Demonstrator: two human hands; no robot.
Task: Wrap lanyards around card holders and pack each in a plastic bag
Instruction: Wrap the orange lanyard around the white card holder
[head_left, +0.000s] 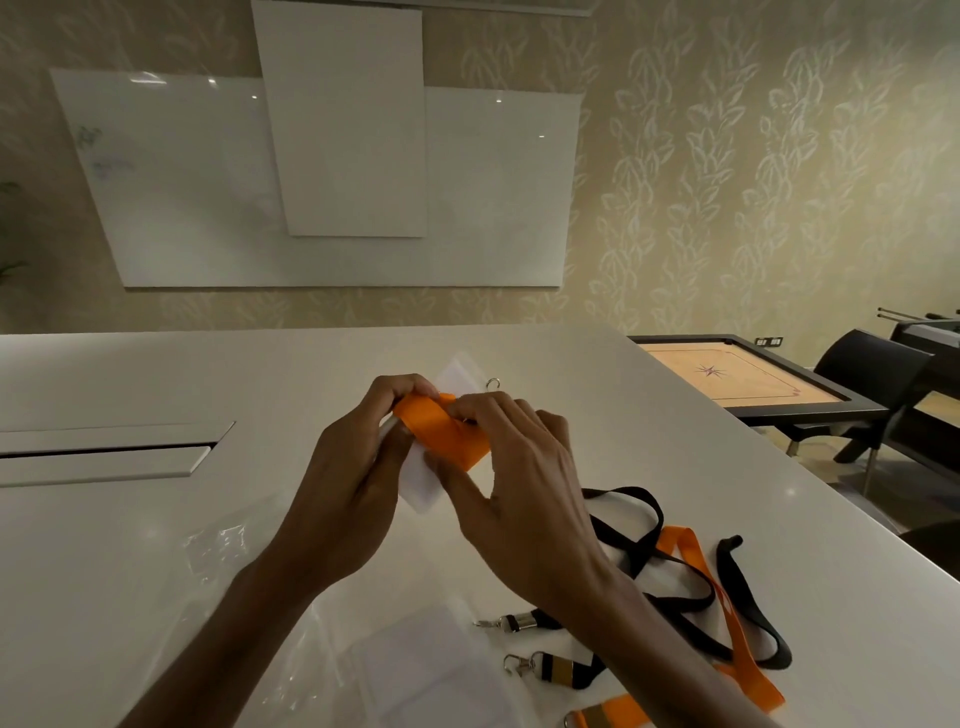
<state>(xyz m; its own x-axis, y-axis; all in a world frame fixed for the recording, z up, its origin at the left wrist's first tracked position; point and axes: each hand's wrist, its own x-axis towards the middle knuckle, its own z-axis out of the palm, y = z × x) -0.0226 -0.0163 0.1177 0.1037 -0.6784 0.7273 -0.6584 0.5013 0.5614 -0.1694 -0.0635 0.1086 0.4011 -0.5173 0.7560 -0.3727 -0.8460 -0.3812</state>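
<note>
— While both hands work above the white table (156, 374), where does the wrap stand?

— Nearly done, I judge. I see the orange lanyard (441, 431) wound in several turns around a clear card holder (423, 480), held up off the table. Left hand (353, 467) grips the holder's edge, fingers curled over the band; right hand (511, 467) pinches the lanyard's end against the wraps. A metal ring (493, 384) pokes out past the fingers.

— And what's left?

— Bagging, plus more. Plastic bags (228, 545) lie flat near the left forearm. Black lanyards (644, 525) and another orange one (727, 603) sit tangled at right, unwrapped, beside spare card holders (431, 670). I see no packed bag.
</note>
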